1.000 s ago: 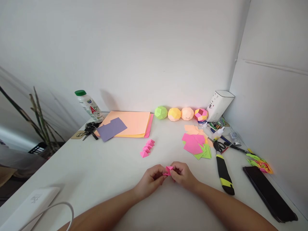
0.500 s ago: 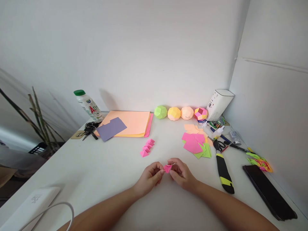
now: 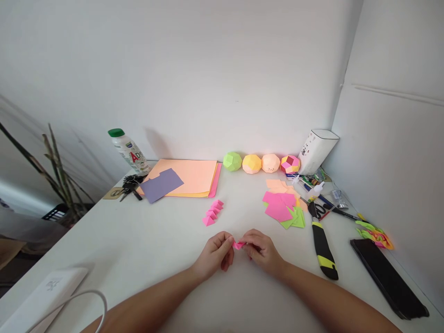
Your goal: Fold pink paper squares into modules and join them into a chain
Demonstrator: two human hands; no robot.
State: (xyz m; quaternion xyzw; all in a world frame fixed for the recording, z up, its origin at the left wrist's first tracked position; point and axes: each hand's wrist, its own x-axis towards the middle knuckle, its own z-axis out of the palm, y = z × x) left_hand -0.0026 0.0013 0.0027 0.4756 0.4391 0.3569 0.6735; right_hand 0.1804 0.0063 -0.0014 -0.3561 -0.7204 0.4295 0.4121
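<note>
A small folded piece of pink paper (image 3: 237, 245) is held between my two hands, low over the middle of the table. My left hand (image 3: 217, 253) pinches its left side between thumb and finger. On its right side, my right hand (image 3: 262, 251) grips it with the fingertips, which partly cover it. Just beyond my hands stands a short row of folded pink paper pieces (image 3: 212, 213). To the right lies a pile of pink, green and peach paper cutouts (image 3: 280, 206).
Four-coloured paper balls, a green one (image 3: 232, 161) at the left, line the wall. Coloured sheets (image 3: 194, 173) lie behind left, with a purple piece (image 3: 163, 185) on top. A bottle (image 3: 130, 152), cutter knife (image 3: 323, 247), black phone (image 3: 386, 277) and white power bank (image 3: 46, 296) surround the work area.
The pink piece has been turned and looks flatter. My left thumb has shifted up onto its edge, and my right fingers now cover more of it.
</note>
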